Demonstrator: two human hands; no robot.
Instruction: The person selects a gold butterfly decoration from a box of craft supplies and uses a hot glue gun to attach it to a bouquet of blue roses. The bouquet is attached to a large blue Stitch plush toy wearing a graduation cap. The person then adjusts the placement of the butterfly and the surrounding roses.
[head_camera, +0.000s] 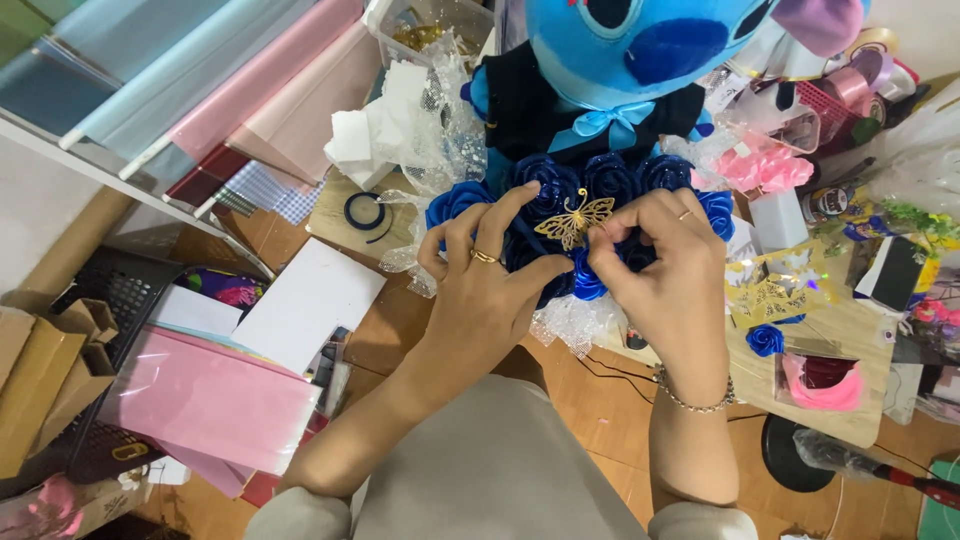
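A gold butterfly ornament (573, 219) sits atop a bouquet of dark blue roses (580, 190), pinched by the right hand (665, 262); the left hand (487, 280) presses the blooms, fingers curled, beneath a blue plush toy (640, 50) on a cluttered wooden table (850, 340).

I find the frame bright and evenly lit from overhead, with soft, short shadows. Focus is sharp at centre. I note mild glare on the pink plastic sheet (205, 400) at lower left, and wide-angle bending towards the frame edges.
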